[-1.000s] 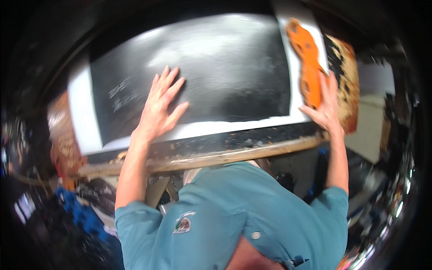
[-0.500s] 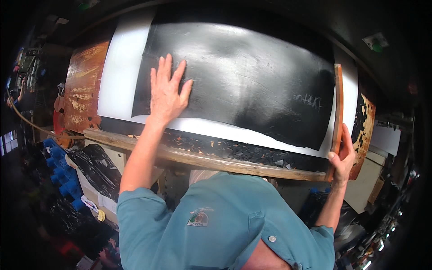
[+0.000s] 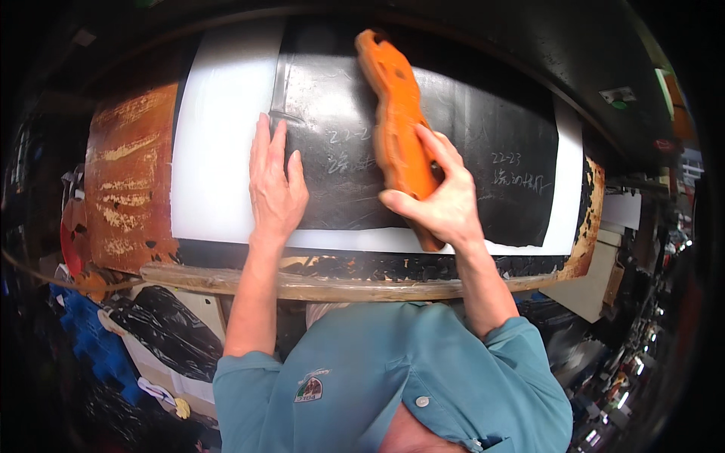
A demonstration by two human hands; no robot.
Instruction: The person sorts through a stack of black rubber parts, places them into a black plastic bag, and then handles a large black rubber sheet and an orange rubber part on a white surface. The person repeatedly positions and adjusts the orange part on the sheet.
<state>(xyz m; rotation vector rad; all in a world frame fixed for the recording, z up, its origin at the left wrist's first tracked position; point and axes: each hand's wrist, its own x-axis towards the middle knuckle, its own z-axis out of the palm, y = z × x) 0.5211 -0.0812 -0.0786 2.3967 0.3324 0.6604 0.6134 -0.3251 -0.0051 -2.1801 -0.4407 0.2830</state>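
Orange template (image 3: 395,128) now mid-sheet, in right hand (image 3: 442,204)

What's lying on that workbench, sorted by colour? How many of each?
Black: 1, the black sheet under the left hand
White: 1, the white board beneath it
Orange: 1, the orange template held by the right hand
Total: 3

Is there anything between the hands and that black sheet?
The left hand lies flat on the black sheet, nothing under it. The right hand grips an orange template, and that template lies between this hand and the sheet.
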